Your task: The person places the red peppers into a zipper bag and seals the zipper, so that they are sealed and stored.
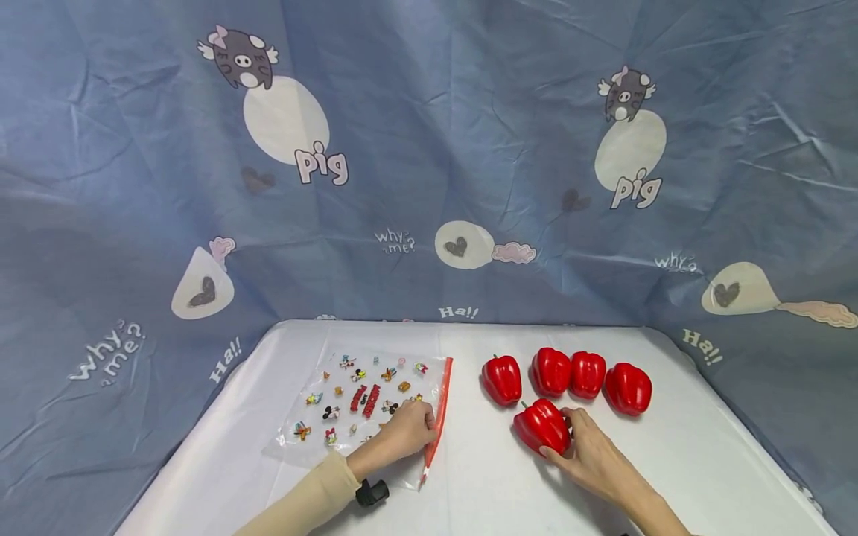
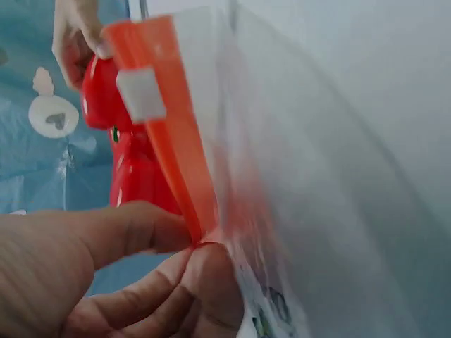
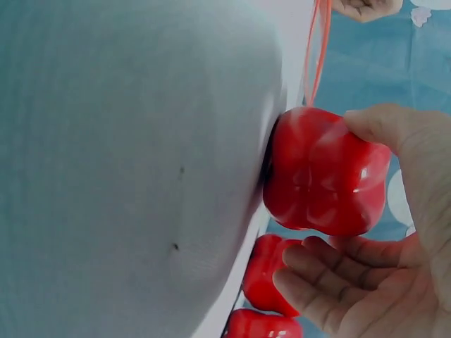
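Observation:
A clear plastic zip bag (image 1: 315, 409) with cartoon prints lies flat on the left of the table, its red-orange zip strip (image 1: 445, 387) facing right. My left hand (image 1: 410, 430) pinches that strip between thumb and fingers; the left wrist view shows the bag's edge lifted there. A white slider (image 2: 141, 94) sits towards the strip's near end. My right hand (image 1: 596, 458) holds a red bell pepper (image 1: 540, 426), thumb on one side and fingers on the other. In the right wrist view the pepper's lobed bottom (image 3: 328, 172) faces the camera, close to the tabletop.
Several more red bell peppers stand behind the held one, among them one at left (image 1: 502, 380) and one at far right (image 1: 628, 388). A white cloth covers the table (image 1: 469, 506). Blue printed fabric (image 1: 402, 164) hangs behind and at both sides.

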Demonstrator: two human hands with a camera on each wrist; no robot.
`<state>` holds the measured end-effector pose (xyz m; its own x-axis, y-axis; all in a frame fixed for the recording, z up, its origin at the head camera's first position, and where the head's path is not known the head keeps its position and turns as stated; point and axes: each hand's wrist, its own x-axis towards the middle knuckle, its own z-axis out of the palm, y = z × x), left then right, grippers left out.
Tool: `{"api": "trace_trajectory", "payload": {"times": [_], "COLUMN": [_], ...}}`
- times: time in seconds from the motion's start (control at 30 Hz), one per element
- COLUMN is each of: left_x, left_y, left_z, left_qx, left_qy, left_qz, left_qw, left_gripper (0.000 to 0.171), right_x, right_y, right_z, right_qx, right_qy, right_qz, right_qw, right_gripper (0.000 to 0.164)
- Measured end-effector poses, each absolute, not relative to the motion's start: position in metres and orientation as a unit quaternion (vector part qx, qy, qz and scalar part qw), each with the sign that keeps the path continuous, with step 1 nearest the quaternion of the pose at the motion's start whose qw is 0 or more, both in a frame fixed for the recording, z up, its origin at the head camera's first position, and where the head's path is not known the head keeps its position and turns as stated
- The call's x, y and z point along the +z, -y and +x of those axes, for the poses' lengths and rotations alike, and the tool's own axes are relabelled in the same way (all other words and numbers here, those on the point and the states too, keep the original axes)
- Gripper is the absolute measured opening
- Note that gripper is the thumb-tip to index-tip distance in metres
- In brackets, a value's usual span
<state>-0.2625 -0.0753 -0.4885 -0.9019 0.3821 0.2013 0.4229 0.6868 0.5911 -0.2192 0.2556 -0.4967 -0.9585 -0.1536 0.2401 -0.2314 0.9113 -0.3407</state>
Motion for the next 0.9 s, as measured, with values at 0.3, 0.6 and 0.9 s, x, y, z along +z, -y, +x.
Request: {"api": "trace_trajectory", "payload": {"times": [0.3,0.6,0.9], "left_x": [-0.476,-0.467,-0.466], "left_y": [0.077,0.072,0.073], "left_z": [-0.286,-0.284,-0.284], "left_qx": [-0.317,-0.325,-0.344], "left_qy": [0.918,0.913,0.906], "left_qz": [-0.222,-0.229,-0.217], "left_qw": [0.083,0.096,0.118], "left_gripper": [0.023,0.019,0.015], "right_x": [-0.499,-0.498,-0.497], "right_y": [-0.254,-0.252,-0.248], "right_z": [-0.221,-0.222,-0.221], "right_qx": [0.222,0.231,0.250], "right_qy": [0.964,0.959,0.949], "right_qz": [0.108,0.111,0.119], "right_qw": [0.104,0.121,0.149], "right_gripper": [0.073,0.072,0.070]}}
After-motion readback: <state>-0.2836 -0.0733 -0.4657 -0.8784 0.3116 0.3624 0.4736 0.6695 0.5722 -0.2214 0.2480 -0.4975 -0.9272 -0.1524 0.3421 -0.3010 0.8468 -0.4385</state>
